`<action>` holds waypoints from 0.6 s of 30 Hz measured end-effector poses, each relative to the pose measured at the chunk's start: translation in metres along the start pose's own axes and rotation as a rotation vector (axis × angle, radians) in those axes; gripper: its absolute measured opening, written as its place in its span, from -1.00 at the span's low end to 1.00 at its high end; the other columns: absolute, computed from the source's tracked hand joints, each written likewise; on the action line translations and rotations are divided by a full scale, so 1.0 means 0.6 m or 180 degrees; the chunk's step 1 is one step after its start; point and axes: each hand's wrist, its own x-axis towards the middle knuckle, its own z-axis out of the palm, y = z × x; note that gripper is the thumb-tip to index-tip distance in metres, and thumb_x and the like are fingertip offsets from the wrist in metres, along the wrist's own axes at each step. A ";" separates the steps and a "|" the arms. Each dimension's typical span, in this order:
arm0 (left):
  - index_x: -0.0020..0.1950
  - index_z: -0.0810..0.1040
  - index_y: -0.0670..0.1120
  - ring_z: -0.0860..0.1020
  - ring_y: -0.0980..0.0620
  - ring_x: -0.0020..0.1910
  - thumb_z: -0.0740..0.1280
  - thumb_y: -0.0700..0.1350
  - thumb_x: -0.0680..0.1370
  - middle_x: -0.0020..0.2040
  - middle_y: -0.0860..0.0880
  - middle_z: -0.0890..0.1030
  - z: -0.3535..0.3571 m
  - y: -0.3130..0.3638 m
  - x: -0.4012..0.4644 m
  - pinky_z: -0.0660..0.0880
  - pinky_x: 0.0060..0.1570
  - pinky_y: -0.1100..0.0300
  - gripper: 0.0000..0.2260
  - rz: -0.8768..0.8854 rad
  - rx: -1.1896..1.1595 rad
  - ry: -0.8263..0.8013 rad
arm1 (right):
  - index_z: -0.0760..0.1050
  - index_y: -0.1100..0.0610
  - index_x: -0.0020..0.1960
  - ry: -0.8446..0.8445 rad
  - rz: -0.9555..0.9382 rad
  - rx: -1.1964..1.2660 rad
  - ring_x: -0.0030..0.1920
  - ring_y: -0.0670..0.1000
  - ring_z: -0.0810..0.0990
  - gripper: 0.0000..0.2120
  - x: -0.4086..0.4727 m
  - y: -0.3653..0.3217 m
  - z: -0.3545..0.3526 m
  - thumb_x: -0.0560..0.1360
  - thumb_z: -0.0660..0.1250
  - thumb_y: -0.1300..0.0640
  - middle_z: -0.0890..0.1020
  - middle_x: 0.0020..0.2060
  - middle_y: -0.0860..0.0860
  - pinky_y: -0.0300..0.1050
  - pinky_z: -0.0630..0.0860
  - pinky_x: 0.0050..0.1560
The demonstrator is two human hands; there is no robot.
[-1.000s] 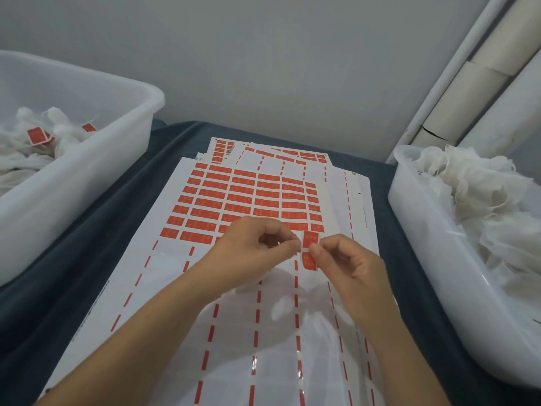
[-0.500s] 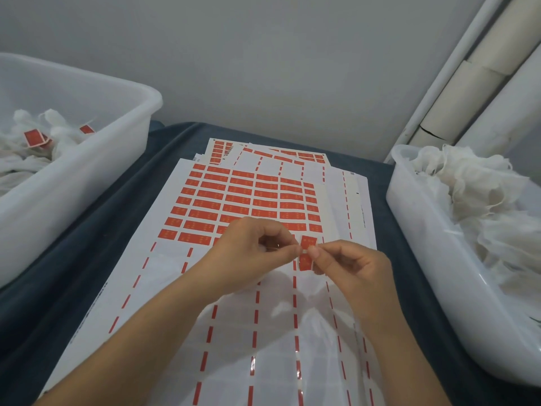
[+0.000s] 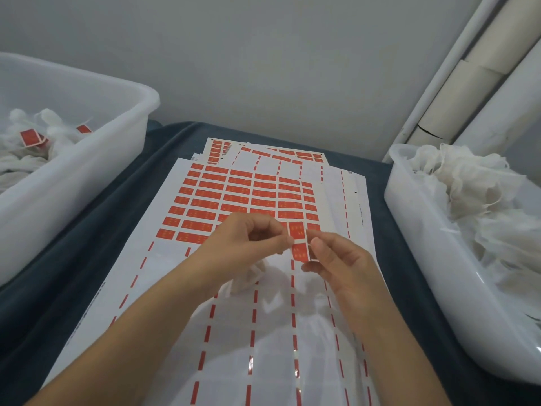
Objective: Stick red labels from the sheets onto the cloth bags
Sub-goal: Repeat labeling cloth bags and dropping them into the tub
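Red label is hanging over the sheet, both hands pinching it, left hand and right hand, bag under them; its sticky halves risk folding together crookedly.

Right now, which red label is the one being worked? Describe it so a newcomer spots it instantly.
Start at the big label sheet on the dark cloth between the two white tubs. Above its peeled, white lower half the left hand and right hand meet. The red label pinched between their fingertips stands upright off the sheet, unlike the flat rows behind it.
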 end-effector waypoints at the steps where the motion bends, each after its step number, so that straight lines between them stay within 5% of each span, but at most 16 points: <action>1: -0.28 0.60 0.03 0.54 0.34 -0.31 0.40 -0.05 0.45 -0.38 0.22 0.60 0.000 0.000 0.000 0.38 -0.39 0.53 -0.90 0.0016 0.0026 -0.0031 | 0.60 -0.04 -0.04 -0.0009 0.0027 0.0022 -0.09 -0.15 0.65 -0.76 -0.001 0.001 -0.003 0.34 0.32 -0.08 0.68 -0.14 -0.21 -0.44 0.50 -0.25; 8: -0.30 0.60 0.03 0.54 0.31 -0.31 0.42 -0.09 0.44 -0.37 0.19 0.60 -0.001 -0.002 -0.001 0.39 -0.39 0.57 -0.89 0.0072 0.0039 -0.0083 | 0.62 0.02 -0.20 -0.0096 0.0137 -0.0162 -0.21 -0.01 0.64 -0.76 -0.002 0.005 -0.018 0.29 0.33 -0.12 0.68 -0.28 -0.02 -0.48 0.48 -0.27; 18: -0.30 0.60 0.07 0.54 0.23 -0.30 0.42 -0.05 0.43 -0.36 0.19 0.59 0.001 -0.006 -0.002 0.40 -0.33 0.48 -0.89 0.0100 0.0340 -0.0211 | 0.60 0.01 -0.23 0.0020 0.0049 -0.0364 -0.29 0.00 0.61 -0.82 0.000 -0.001 -0.023 0.26 0.34 -0.06 0.65 -0.38 -0.07 -0.48 0.48 -0.31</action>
